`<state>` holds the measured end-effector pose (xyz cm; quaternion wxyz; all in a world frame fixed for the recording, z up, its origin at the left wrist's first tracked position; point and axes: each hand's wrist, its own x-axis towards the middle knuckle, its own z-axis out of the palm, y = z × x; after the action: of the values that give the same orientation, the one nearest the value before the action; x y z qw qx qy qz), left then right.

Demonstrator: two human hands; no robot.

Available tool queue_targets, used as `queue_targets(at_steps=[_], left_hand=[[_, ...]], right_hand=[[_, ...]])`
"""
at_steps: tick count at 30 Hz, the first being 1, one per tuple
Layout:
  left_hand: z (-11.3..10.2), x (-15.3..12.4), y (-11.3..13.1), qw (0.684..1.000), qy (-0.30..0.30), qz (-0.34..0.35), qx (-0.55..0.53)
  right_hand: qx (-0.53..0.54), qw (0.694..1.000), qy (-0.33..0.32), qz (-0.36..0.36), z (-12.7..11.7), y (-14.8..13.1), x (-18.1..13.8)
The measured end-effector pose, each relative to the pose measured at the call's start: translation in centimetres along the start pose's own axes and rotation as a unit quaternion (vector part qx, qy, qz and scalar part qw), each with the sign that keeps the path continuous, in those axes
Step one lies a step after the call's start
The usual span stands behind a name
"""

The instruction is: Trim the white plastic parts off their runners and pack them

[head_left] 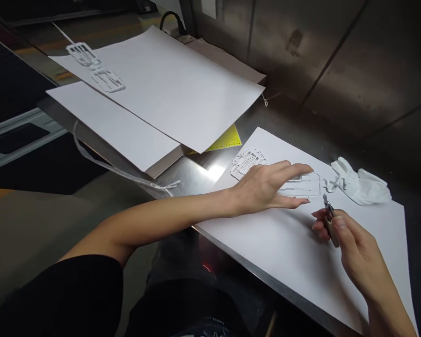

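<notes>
My left hand (270, 187) lies stretched out, fingers flat and apart, on a white plastic parts frame (307, 186) that rests on a white sheet (284, 248). A second white parts frame (247, 161) lies just beyond the hand on the same sheet. My right hand (351, 248) is closed round a small pair of cutters (330, 220), whose jaws point at the near edge of the frame under the left fingers. The cutter tips are close to the frame; I cannot tell whether they touch it.
White gloves (361, 185) lie crumpled at the sheet's far right. Large white sheets (168, 89) are stacked at the back left, with two more white parts frames (94, 68) on them and a yellow card (228, 139) beneath. A metal wall (337, 61) stands behind.
</notes>
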<state>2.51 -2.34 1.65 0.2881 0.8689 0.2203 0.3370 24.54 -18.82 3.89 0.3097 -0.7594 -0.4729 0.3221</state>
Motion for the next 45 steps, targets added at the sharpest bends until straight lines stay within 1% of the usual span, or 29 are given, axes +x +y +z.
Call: queue_targets(at_steps=[2, 4, 9, 12, 17, 19, 21, 25, 29, 32, 35, 37, 40, 43, 45], left_hand=[[0.1, -0.2, -0.1, 1.0, -0.005, 0.015, 0.006], [0.2, -0.4, -0.1, 1.0, -0.005, 0.022, 0.012], [0.4, -0.6, -0.2, 0.998, 0.027, 0.055, 0.015], [0.3, -0.6, -0.2, 0.998, 0.024, 0.051, 0.026], [0.1, -0.6, 0.0, 0.997, 0.041, 0.066, 0.023], [0.1, -0.6, 0.1, 0.997, 0.038, 0.067, 0.023], [0.0, -0.7, 0.1, 0.997, 0.028, 0.06, 0.028], [0.1, -0.7, 0.0, 0.997, 0.015, 0.068, 0.026], [0.2, -0.7, 0.0, 0.995, 0.03, 0.099, 0.005], [0.2, -0.7, 0.1, 0.993, 0.036, 0.109, -0.025], [0.2, -0.6, 0.3, 0.992, 0.027, 0.096, -0.077], [0.2, -0.5, 0.4, 0.992, 0.007, 0.062, -0.108], [0.1, -0.5, 0.5, 0.99, -0.016, 0.01, -0.139], [0.0, -0.5, 0.6, 0.987, -0.017, 0.001, -0.158], [0.0, -0.5, 0.6, 0.988, -0.016, 0.001, -0.155]], right_hand=[[0.004, 1.0, 0.001, 0.011, 0.2, -0.2, -0.1], [0.003, 1.0, -0.009, 0.006, 0.3, -0.2, -0.1], [-0.027, 0.999, 0.014, 0.036, 0.2, -0.7, -0.2], [-0.044, 0.999, 0.011, 0.014, 0.1, -0.7, -0.3], [-0.051, 0.999, -0.001, -0.002, -0.2, 0.7, 0.0], [-0.05, 0.999, -0.009, -0.015, -0.2, 0.9, 0.1], [-0.042, 0.999, -0.005, -0.012, -0.1, 0.6, 0.1], [-0.035, 0.998, 0.012, 0.041, 0.3, -0.7, -0.4], [-0.054, 0.998, -0.003, 0.038, 0.4, -1.6, -0.7], [-0.052, 0.998, 0.0, 0.046, 0.7, -2.4, -1.0], [-0.051, 0.998, -0.002, 0.043, 0.9, -3.3, -1.4], [-0.057, 0.997, 0.002, 0.043, 0.9, -3.3, -1.4], [-0.059, 0.998, -0.002, 0.023, 0.5, -2.1, -1.0], [-0.062, 0.998, -0.017, -0.021, 0.0, -0.4, -0.3], [-0.072, 0.997, -0.02, -0.033, -0.2, 0.4, -0.1]])
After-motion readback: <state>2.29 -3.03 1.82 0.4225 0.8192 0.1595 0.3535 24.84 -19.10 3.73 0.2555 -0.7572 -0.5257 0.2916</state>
